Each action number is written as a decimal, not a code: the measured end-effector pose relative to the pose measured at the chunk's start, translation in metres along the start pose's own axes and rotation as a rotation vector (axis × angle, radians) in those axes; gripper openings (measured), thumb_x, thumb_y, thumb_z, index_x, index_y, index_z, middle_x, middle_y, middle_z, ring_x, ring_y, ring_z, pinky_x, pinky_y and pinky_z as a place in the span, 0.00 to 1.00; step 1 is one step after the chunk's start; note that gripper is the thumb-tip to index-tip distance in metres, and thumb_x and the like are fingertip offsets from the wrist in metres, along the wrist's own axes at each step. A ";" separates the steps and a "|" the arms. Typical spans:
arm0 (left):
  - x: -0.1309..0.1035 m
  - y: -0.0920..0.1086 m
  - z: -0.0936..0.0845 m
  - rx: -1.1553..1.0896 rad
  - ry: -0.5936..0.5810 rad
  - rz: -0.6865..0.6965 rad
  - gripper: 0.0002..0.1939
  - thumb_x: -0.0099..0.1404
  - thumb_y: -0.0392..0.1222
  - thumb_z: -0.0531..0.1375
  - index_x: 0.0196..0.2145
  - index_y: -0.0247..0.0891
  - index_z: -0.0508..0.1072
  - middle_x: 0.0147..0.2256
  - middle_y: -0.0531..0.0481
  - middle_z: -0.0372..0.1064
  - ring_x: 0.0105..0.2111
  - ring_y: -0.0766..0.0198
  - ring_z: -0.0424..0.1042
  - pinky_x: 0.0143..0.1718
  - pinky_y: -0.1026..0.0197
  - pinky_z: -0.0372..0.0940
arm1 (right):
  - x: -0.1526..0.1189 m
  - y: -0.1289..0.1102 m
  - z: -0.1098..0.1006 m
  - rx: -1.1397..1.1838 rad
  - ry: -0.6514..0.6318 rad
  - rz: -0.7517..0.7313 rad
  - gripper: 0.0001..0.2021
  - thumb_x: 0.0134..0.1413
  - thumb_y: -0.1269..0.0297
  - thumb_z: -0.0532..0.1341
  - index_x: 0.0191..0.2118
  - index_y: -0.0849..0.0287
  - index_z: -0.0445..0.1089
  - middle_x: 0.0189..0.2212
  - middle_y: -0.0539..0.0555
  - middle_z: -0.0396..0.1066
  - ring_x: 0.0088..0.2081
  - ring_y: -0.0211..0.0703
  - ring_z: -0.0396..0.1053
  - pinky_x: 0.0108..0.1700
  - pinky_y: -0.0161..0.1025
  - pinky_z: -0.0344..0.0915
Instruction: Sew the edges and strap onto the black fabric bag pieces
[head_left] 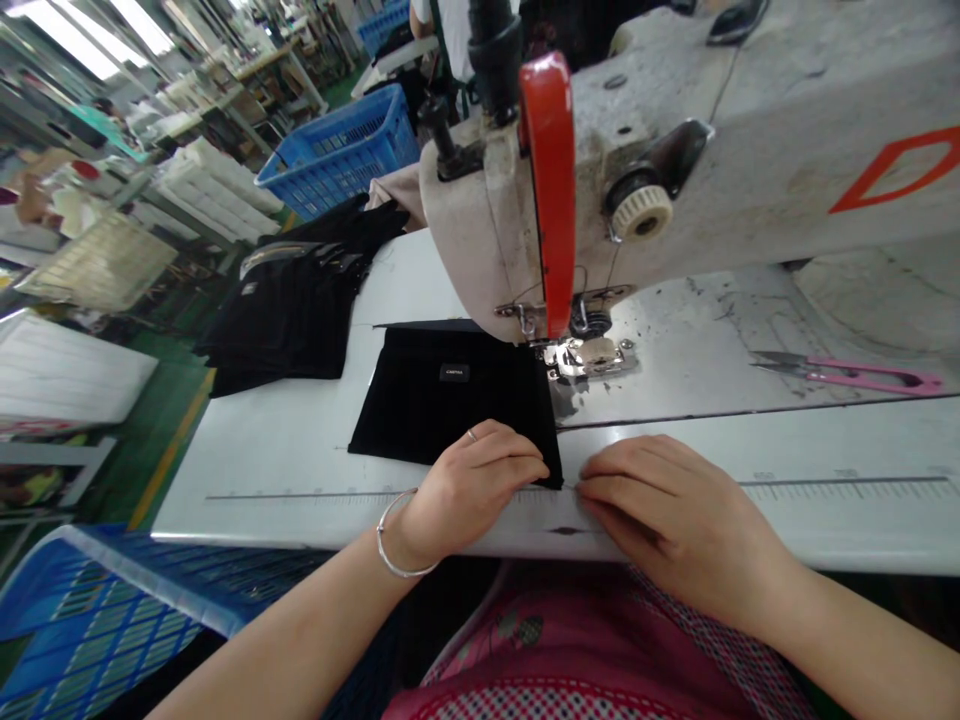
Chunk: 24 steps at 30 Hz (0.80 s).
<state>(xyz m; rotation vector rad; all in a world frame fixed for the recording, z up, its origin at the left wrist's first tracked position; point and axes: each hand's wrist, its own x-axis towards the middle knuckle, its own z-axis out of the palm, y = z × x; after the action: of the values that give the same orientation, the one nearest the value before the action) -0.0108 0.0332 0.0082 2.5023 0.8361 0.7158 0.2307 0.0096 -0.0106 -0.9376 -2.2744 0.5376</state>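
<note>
A black fabric piece (420, 410) with a small dark label lies flat on the white sewing table, its right edge beside the presser foot (589, 357) of the sewing machine (480, 230). My left hand (487, 480) pinches the piece near its front right corner, thumb and fingers together. Just right of that corner, my right hand (667, 510) rests low over the table with its fingertips pressed together. Whatever sits between those fingertips is too small to make out, perhaps a thread end.
Black fabric pieces (289, 300) are stacked at the table's left end. Pink thread snips (855, 372) lie to the right on the machine bed. One blue crate (345, 150) stands behind the table, another blue crate (97, 590) at the lower left. A ruler scale (840, 490) runs along the front edge.
</note>
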 end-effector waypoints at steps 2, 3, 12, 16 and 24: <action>0.000 0.000 -0.001 -0.020 0.016 -0.008 0.12 0.67 0.26 0.55 0.44 0.35 0.72 0.41 0.47 0.72 0.42 0.63 0.68 0.46 0.58 0.66 | 0.000 0.000 0.000 0.002 0.003 -0.001 0.04 0.60 0.72 0.59 0.39 0.59 0.70 0.38 0.52 0.72 0.41 0.41 0.67 0.46 0.44 0.65; 0.000 0.000 -0.001 -0.020 0.015 -0.008 0.12 0.67 0.25 0.55 0.45 0.35 0.72 0.42 0.47 0.72 0.42 0.63 0.68 0.47 0.58 0.66 | 0.000 0.000 0.000 0.004 0.003 -0.002 0.04 0.60 0.72 0.59 0.39 0.59 0.70 0.38 0.52 0.72 0.42 0.41 0.67 0.46 0.44 0.65; -0.003 0.000 -0.002 0.064 -0.072 0.008 0.12 0.67 0.28 0.54 0.45 0.35 0.72 0.45 0.46 0.72 0.45 0.60 0.69 0.49 0.54 0.67 | -0.001 0.002 0.002 -0.010 -0.001 -0.011 0.07 0.59 0.72 0.60 0.43 0.58 0.71 0.42 0.52 0.72 0.44 0.43 0.68 0.48 0.45 0.65; -0.004 0.001 -0.004 0.098 -0.069 0.038 0.11 0.68 0.30 0.55 0.45 0.35 0.73 0.46 0.46 0.73 0.48 0.60 0.70 0.51 0.54 0.68 | 0.001 0.001 0.004 -0.062 -0.031 -0.062 0.16 0.59 0.73 0.58 0.53 0.56 0.68 0.52 0.54 0.70 0.51 0.46 0.67 0.51 0.48 0.65; 0.003 -0.014 -0.005 0.082 -0.052 0.083 0.12 0.68 0.28 0.53 0.44 0.35 0.73 0.46 0.47 0.75 0.50 0.62 0.72 0.53 0.55 0.68 | 0.008 0.004 0.005 -0.073 -0.046 -0.046 0.17 0.61 0.72 0.57 0.54 0.56 0.68 0.51 0.55 0.71 0.51 0.48 0.67 0.51 0.51 0.67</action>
<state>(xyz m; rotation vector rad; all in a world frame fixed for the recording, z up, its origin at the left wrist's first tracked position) -0.0176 0.0460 0.0058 2.6304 0.7610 0.6525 0.2248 0.0175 -0.0129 -0.9144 -2.3645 0.4638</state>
